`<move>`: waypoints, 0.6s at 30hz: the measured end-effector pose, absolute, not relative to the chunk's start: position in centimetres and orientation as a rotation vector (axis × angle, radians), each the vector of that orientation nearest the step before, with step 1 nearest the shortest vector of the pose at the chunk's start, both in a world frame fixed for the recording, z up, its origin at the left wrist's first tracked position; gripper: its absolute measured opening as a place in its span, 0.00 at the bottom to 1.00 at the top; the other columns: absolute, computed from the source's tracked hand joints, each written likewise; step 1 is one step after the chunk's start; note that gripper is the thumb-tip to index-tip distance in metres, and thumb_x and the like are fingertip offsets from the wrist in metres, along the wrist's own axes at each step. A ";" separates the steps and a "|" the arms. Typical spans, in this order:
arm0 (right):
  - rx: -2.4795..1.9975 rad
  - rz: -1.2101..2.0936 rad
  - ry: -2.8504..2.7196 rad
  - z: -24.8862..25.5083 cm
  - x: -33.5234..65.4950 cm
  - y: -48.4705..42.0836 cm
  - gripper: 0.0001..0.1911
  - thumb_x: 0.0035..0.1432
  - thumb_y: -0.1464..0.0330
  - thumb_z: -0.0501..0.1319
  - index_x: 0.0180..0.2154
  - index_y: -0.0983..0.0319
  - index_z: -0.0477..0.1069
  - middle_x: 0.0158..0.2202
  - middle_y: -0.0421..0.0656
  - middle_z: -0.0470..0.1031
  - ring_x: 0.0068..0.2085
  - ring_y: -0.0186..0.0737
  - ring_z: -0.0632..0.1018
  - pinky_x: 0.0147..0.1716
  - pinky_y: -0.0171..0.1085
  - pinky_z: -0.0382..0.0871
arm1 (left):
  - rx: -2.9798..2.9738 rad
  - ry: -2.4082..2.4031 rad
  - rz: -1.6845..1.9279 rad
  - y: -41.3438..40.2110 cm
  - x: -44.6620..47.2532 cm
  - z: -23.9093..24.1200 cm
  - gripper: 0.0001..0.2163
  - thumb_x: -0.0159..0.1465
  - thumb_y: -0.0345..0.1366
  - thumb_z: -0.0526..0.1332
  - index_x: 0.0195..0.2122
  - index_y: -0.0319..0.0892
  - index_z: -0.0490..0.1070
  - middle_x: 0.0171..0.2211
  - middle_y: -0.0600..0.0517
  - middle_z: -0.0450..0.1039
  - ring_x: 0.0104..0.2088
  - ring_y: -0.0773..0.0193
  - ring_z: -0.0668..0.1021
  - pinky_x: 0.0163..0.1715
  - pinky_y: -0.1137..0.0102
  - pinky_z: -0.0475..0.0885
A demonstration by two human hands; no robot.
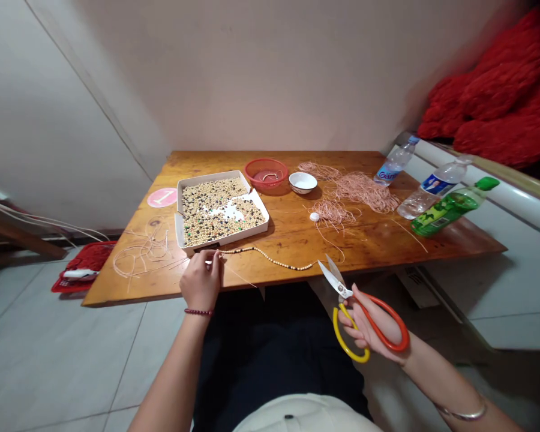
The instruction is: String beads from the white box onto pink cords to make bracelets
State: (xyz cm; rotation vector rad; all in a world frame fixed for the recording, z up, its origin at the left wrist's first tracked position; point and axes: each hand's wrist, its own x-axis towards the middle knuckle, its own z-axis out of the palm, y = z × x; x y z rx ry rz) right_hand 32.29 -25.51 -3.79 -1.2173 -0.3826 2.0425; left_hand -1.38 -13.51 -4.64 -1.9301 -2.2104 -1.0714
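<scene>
My left hand (201,280) is closed at the table's front edge, pinching one end of a beaded string (276,260). The string carries pale beads with a few dark ones and curves along the wood to the right. In my right hand (369,327) is a pair of scissors (342,291) with one red and one yellow handle. Their blades are apart, pointing up and left near the far end of the beaded string. Just beyond my left hand lies a white box tray (267,225) filled with pale, black and some green beads.
A red plastic basket (266,180) and a white bowl (303,182) stand at the back. Bundles of pink cord (360,189) lie on the right, near several bottles, one a green bottle (450,207). Loose cords (139,252) and a pink round sign (162,197) are on the left.
</scene>
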 end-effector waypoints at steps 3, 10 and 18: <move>-1.258 2.032 -0.506 -4.8 32.2 -25.4 0.28 0.56 0.43 0.50 0.27 0.62 0.64 0.22 0.39 0.65 0.17 0.28 0.62 0.16 0.30 0.55 | -1.929 -2.202 -1.081 -13.5 -1.4 -4.6 0.13 0.66 0.45 0.54 0.34 0.43 0.72 0.31 0.53 0.74 0.29 0.66 0.73 0.26 0.72 0.57; -1.350 1.944 -0.752 -6.4 32.0 -25.4 0.32 0.55 0.40 0.46 0.23 0.62 0.63 0.15 0.37 0.61 0.15 0.29 0.60 0.15 0.31 0.54 | -1.938 -2.203 -1.082 -13.5 -1.5 -4.7 0.13 0.66 0.45 0.54 0.34 0.43 0.72 0.31 0.52 0.74 0.29 0.66 0.73 0.26 0.72 0.57; -1.359 1.889 -0.658 -6.7 31.6 -25.5 0.29 0.55 0.42 0.50 0.22 0.61 0.59 0.15 0.36 0.60 0.14 0.28 0.60 0.13 0.31 0.53 | -1.923 -2.221 -1.064 -13.4 -1.4 -4.7 0.13 0.65 0.45 0.54 0.34 0.43 0.72 0.31 0.52 0.73 0.29 0.65 0.73 0.27 0.71 0.57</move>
